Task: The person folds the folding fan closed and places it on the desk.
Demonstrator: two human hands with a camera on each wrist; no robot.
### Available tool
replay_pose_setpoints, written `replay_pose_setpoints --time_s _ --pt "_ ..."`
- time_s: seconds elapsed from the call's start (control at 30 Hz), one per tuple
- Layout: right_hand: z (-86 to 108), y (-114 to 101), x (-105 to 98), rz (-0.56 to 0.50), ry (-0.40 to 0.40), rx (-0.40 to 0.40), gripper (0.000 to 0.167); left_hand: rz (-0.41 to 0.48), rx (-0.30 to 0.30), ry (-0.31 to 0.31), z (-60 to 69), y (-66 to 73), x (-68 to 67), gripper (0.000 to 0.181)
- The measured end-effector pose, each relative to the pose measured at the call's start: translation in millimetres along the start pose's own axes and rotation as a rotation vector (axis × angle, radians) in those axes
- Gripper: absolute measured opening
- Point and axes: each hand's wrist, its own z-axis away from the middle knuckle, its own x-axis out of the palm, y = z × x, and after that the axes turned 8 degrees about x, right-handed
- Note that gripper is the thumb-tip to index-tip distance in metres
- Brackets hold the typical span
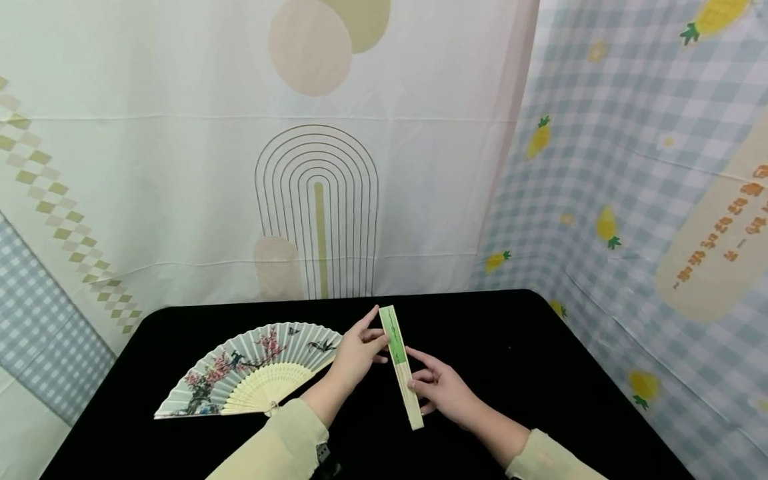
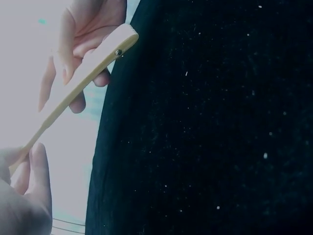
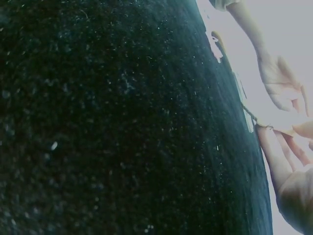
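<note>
A folded hand fan point(image 1: 401, 367), green at its upper end with pale ribs below, is held up over the black table between both hands. My left hand point(image 1: 355, 352) pinches its upper, green part between thumb and fingers. Lower down, my right hand point(image 1: 443, 390) grips the pale ribs from the right side. In the left wrist view the folded fan point(image 2: 80, 85) shows its rivet near the rounded end, with the right hand point(image 2: 93, 29) around that end. An open fan point(image 1: 264, 367) with painted blossoms and birds lies left of my left hand, its right edge partly hidden.
The black table point(image 1: 516, 413) runs under both hands. Behind it hangs a pale curtain point(image 1: 432, 200) with arch shapes, and on the right a blue checked curtain point(image 1: 576, 167) with pineapples.
</note>
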Motion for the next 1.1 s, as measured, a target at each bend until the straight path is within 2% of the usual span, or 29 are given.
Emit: replay_pose_setpoints --time_s 0.23,0.57,0.9,1.1 --pt "-0.1 5 -3 -0.033 0.003 0.017 0.065 -0.009 -0.074 -0.084 -3.8 -8.3 3.7 0.076" --pt "-3.0 12 -11 -0.084 0.011 0.049 0.066 -0.066 -0.068 -0.022 -6.4 -24.6 22.0 0.068" --pt "-10.2 16 -19 -0.118 0.002 0.118 0.069 -0.072 -0.130 -0.040 -9.7 -33.7 29.4 0.070" --pt "-14.2 17 -25 -0.112 -0.022 0.163 0.070 -0.073 -0.135 -0.051 -12.4 -37.1 31.2 0.074"
